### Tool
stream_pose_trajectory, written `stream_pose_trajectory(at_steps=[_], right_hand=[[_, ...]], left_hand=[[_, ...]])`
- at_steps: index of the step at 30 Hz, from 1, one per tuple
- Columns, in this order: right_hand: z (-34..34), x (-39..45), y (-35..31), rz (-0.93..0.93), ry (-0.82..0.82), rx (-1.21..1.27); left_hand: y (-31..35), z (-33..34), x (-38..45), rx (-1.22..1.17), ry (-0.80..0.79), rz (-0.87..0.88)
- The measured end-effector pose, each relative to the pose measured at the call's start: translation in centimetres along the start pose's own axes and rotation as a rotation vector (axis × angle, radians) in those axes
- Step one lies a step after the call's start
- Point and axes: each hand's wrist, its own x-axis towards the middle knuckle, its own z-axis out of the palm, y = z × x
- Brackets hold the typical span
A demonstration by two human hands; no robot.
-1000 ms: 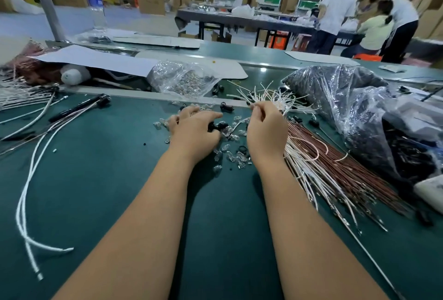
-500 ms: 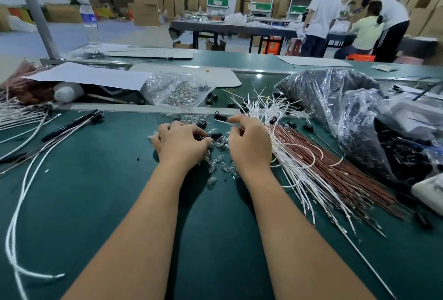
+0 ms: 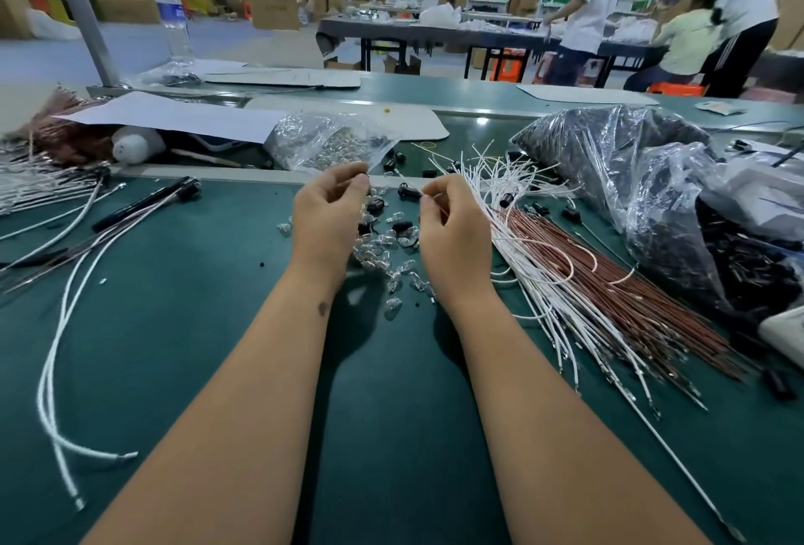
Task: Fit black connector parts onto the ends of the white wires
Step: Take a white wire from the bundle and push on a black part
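Observation:
My left hand hovers over a loose pile of clear bulbs and black connector parts on the green table. Its thumb and forefinger pinch something small that I cannot make out. My right hand is just to the right, and its fingertips pinch a black connector that sticks out to the left. Whether a wire is in it is hidden. A fanned bundle of white wires lies right beside the right hand.
Brown wires lie beside the white bundle, and a plastic bag of black parts stands at the right. A clear bag of bulbs is behind the hands. Long white cables trail on the left. People work at a far table.
Both hands have lifted off the pile of parts and moved slightly apart. The right hand now holds a black connector at its fingertips, and the left hand has come up pinching.

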Motion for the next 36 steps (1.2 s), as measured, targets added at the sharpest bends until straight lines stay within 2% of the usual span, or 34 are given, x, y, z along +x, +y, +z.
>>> stream_pose_trajectory(at_steps=[5,10,14,23,30,36], right_hand=[[-0.3,-0.5,-0.2,-0.056,0.004,0.036],[-0.2,-0.3,0.0,-0.08,-0.022,0.053],[0.0,-0.3,0.2,-0.079,-0.053,0.006],[0.0,0.1,0.2,-0.02,-0.006,0.009],[0.0,0.2,0.3,-0.022,-0.032,-0.02],[-0.3,0.3,0.2,-0.057,-0.029,-0.046]], left_hand=[[0.2,-0.2,0.0,-0.339,0.0,-0.17],[0.7,-0.1,-0.1,-0.483,0.005,-0.222],[0.9,0.4,-0.4,-0.467,-0.034,-0.232],[0.8,0.3,-0.6,-0.42,-0.128,-0.217],[0.6,-0.5,-0.4,-0.374,-0.117,-0.184],[0.7,-0.7,-0.4,-0.423,-0.167,-0.243]])
